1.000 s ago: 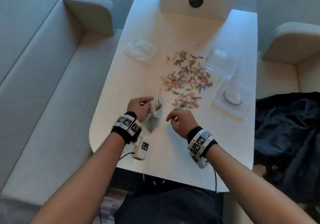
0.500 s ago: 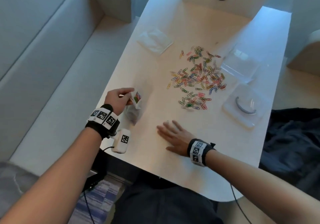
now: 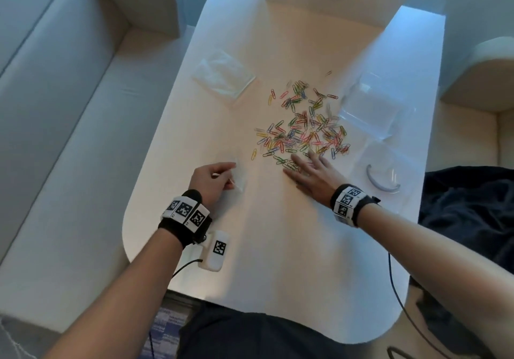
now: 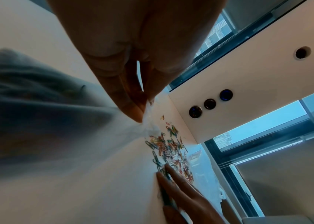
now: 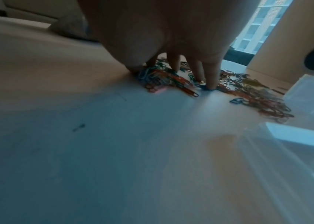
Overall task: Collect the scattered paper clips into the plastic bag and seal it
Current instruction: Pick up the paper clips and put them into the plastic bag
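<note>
Since a moment ago the right hand (image 3: 311, 175) has slid up, fingers flat on light, slippery paper clips (image 3: 303, 130) mid-frame, while the left hand (image 3: 211, 179) pinches the limp plastic bag (image 3: 240, 180) by its rim.

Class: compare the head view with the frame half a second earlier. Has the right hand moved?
Yes. The right hand has gone forward from bare table onto the near edge of the paper clips, fingers spread flat.

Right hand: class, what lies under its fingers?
Coloured paper clips at the near edge of the pile lie under the right hand; its fingertips press on them. The palm hides whatever is beneath it.
</note>
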A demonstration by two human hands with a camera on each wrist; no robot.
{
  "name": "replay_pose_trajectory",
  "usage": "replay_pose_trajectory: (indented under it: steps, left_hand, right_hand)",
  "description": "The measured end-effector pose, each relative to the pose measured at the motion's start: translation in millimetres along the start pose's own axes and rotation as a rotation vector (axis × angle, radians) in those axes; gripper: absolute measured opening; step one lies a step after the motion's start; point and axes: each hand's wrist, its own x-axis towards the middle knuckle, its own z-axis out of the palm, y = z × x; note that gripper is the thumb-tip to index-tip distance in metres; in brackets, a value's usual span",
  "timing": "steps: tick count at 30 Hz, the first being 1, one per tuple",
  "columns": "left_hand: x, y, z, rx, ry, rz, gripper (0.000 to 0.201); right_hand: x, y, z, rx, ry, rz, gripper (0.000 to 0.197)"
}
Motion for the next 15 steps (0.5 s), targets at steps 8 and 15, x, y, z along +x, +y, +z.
replay_pose_trajectory:
  steps: [8, 15]
  left_hand:
    - [30.5, 35.3, 25.2, 0.001, -0.134, 0.024, 0.02]
    - [32.7, 36.5, 40.3, -0.01, -0.172, 0.018, 0.026]
  right_hand:
    - [2.1, 10.2, 10.1, 0.279, 0.277, 0.145, 0.027]
    - [8.8, 14.4, -13.9, 0.937, 0.431, 0.747, 0.01]
